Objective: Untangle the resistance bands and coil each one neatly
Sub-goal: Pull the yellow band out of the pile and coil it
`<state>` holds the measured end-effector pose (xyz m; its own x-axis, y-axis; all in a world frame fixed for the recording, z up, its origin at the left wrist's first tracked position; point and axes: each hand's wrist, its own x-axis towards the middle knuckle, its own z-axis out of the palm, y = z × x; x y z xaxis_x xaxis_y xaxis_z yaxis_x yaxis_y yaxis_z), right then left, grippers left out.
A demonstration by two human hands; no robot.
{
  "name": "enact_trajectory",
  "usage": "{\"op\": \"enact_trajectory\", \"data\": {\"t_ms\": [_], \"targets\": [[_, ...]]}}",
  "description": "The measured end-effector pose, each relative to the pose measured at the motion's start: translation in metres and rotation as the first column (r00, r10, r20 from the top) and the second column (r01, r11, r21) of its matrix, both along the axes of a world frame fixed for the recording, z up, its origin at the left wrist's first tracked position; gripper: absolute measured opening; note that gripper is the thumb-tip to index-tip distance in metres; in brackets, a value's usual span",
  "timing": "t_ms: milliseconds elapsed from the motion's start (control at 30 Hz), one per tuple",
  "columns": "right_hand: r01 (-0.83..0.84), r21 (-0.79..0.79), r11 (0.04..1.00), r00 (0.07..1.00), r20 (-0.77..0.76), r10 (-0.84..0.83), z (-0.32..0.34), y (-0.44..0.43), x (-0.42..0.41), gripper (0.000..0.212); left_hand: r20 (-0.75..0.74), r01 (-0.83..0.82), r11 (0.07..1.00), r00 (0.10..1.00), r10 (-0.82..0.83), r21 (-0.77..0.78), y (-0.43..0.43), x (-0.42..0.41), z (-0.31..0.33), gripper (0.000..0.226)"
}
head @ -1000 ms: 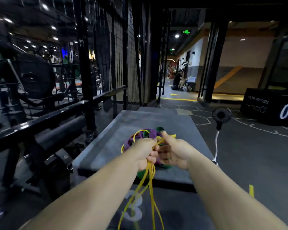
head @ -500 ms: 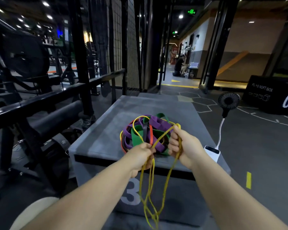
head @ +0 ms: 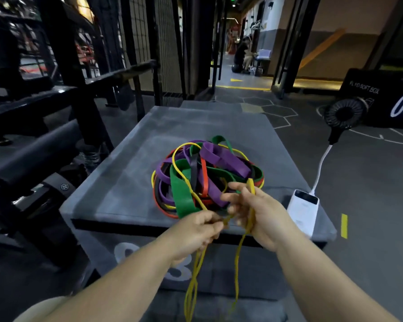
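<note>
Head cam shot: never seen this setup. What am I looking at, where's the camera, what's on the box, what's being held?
There is no machine here. A person wears one wide-angle camera on the head, so the view looks forward and down along both bare forearms in a gym.

In front stands a grey padded box. On its top lies a tangled pile of resistance bands: purple, green, red, black and yellow loops knotted together. A white power bank sits at the box's right edge, cabled to a small black fan.

The left hand and the right hand both grip the thin yellow band. Part of it is still threaded through the pile; the rest hangs down past the box's front.
</note>
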<state>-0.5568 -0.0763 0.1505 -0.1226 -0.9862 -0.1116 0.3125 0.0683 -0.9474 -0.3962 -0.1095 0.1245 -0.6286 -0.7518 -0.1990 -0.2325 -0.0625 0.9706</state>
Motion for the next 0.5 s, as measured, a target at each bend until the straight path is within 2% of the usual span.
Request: {"op": "enact_trajectory", "data": {"t_ms": [100, 133, 200, 267, 333, 400, 500], "targets": [[0.073, -0.033, 0.997, 0.996, 0.051, -0.071, -0.009, -0.006, -0.005, 0.028, 0.050, 0.063, 0.998, 0.997, -0.063, -0.009, -0.006, -0.006, -0.008, 0.016], [0.083, -0.051, 0.995, 0.997, 0.009, -0.083, -0.013, -0.006, -0.008, 0.028, 0.071, 0.074, 0.997, 0.995, -0.072, -0.019, -0.008, -0.009, -0.009, 0.017], [0.047, -0.067, 0.997, 0.984, -0.171, -0.058, -0.020, -0.004, -0.015, 0.026, 0.101, 0.088, 0.994, 0.992, -0.081, -0.064, -0.012, -0.017, -0.009, 0.017], [0.008, -0.023, 1.000, 0.910, -0.414, -0.017, -0.025, -0.002, -0.019, 0.023, 0.097, 0.082, 0.990, 0.993, -0.072, -0.110, -0.014, -0.024, -0.007, 0.014], [0.017, 0.008, 1.000, 0.811, -0.585, -0.009, -0.028, -0.004, -0.021, 0.021, 0.074, 0.045, 0.989, 0.997, -0.035, -0.138, -0.014, -0.028, -0.005, 0.011], [0.044, -0.013, 0.999, 0.769, -0.638, -0.042, -0.027, -0.006, -0.022, 0.022, 0.103, 0.016, 0.984, 0.995, 0.002, -0.175, -0.015, -0.026, -0.003, 0.014], [0.132, -0.089, 0.987, 0.770, -0.618, -0.159, -0.023, -0.007, -0.033, 0.024, 0.243, 0.117, 0.979, 0.967, -0.074, -0.166, -0.017, -0.016, -0.004, 0.015]]}}
